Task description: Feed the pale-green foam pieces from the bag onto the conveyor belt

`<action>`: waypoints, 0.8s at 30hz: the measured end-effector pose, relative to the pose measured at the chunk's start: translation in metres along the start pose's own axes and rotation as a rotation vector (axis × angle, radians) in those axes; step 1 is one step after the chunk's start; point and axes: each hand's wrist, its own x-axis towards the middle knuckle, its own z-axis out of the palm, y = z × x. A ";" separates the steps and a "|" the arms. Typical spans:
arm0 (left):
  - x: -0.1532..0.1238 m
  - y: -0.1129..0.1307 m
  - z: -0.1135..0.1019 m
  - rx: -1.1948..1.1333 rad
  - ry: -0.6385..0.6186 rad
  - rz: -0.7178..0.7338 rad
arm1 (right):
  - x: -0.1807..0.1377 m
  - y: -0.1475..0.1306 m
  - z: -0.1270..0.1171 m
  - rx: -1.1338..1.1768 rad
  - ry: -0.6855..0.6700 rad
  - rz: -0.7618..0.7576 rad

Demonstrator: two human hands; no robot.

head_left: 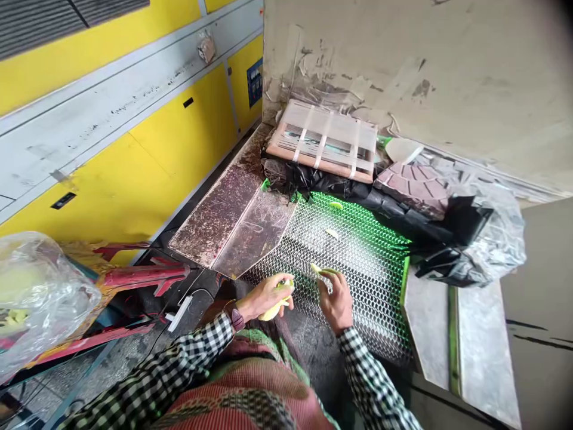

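A green acrylic sheet cut with rows of small shapes (358,263) lies flat in front of me, its edges glowing green. My left hand (267,297) is closed around a bunch of yellow-green cut pieces (276,307) at the sheet's near left corner. My right hand (335,298) pinches one small yellow-green piece (323,270) just above the sheet's near edge. Two loose pieces (332,233) lie farther up on the sheet. Both of my sleeves are black-and-white checked.
A yellow and grey machine (111,125) runs along the left. A taped bundle of sheets (324,146) rests on black plastic (403,215) behind the sheet. Clear plastic bags sit at far left (36,292) and right (496,239). A speckled panel (224,209) lies left of the sheet.
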 end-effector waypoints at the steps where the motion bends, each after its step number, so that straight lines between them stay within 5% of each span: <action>1: 0.000 0.003 0.001 0.018 -0.023 -0.002 | -0.002 -0.009 -0.001 0.149 -0.120 0.040; 3: 0.002 0.009 0.004 0.059 -0.063 -0.003 | -0.005 -0.027 -0.001 0.449 -0.356 0.137; 5: 0.004 0.013 0.005 0.090 -0.075 -0.011 | -0.007 -0.038 0.002 0.636 -0.443 0.225; 10: 0.013 0.009 -0.003 0.064 0.098 0.017 | -0.004 -0.030 0.006 0.735 -0.219 0.385; 14: 0.018 0.003 -0.008 0.005 0.164 0.011 | 0.012 -0.002 0.005 0.553 -0.093 0.416; 17: 0.018 0.003 -0.006 0.018 0.116 -0.005 | 0.031 0.018 0.003 0.180 -0.083 0.363; 20: 0.017 0.006 -0.001 0.073 0.031 -0.022 | 0.046 0.023 -0.003 -0.195 0.073 0.304; 22: 0.018 0.008 0.003 0.119 -0.018 -0.027 | 0.048 0.013 -0.007 -0.230 0.114 0.236; 24: 0.019 0.011 0.007 0.172 -0.069 -0.026 | 0.041 -0.004 -0.010 -0.058 -0.053 0.161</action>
